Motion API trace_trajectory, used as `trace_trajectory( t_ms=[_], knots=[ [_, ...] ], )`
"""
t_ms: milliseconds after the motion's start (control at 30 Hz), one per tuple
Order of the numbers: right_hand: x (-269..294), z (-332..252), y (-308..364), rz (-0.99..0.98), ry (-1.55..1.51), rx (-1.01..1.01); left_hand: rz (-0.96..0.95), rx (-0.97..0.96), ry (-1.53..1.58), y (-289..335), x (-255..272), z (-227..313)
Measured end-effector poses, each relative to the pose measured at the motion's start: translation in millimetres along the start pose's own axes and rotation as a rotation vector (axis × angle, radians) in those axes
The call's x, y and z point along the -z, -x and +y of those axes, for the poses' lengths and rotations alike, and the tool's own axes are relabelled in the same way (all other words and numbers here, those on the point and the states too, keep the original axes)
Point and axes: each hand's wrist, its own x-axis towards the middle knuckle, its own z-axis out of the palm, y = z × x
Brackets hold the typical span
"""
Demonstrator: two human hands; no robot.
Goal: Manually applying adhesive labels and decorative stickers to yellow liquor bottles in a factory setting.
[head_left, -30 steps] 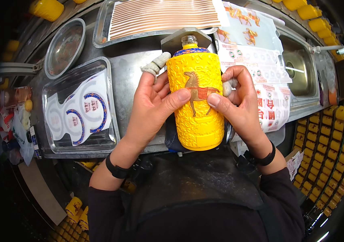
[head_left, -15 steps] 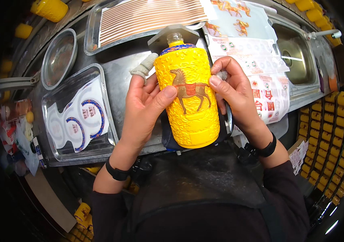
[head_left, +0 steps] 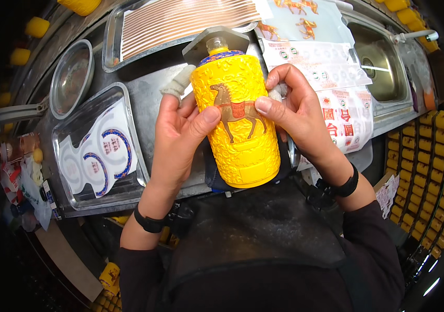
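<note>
A yellow embossed bottle (head_left: 237,164) with a brown horse picture on its front is held between my two hands, its glass neck pointing away from me. Around its shoulder runs a blue patterned band. My left hand (head_left: 177,132) grips the bottle's left side, thumb beside the horse's chest. On the other side, my right hand (head_left: 297,112) has its thumb against the horse's rump. A pale cloth finger cover (head_left: 177,81) sits on a left finger; another whitish cover shows behind my right thumb. Behind the neck lies a grey angular plate (head_left: 240,40).
At left, a metal tray (head_left: 141,174) holds cut decal sheets, with a round metal bowl (head_left: 87,73) beyond it. Another tray (head_left: 108,54) carries a striped sheet. Printed decal sheets (head_left: 318,65) lie right, beside a sink (head_left: 378,62). Many yellow bottles (head_left: 425,171) stand racked at far right.
The bottle and both hands have shifted slightly left in the view, and so has most of the bench. My hold on the bottle looks the same.
</note>
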Motion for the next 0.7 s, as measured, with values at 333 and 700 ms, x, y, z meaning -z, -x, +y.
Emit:
trace_trajectory(
  t_ms=[333, 700],
  knots=[
    [-3, 4, 3, 0.008, 0.077, 0.112, -0.002, -0.018, 0.010, 1, -1, 1],
    [-7, 2, 4, -0.026, -0.073, 0.096, -0.014, -0.038, -0.014, 0, 3, -1]
  ],
)
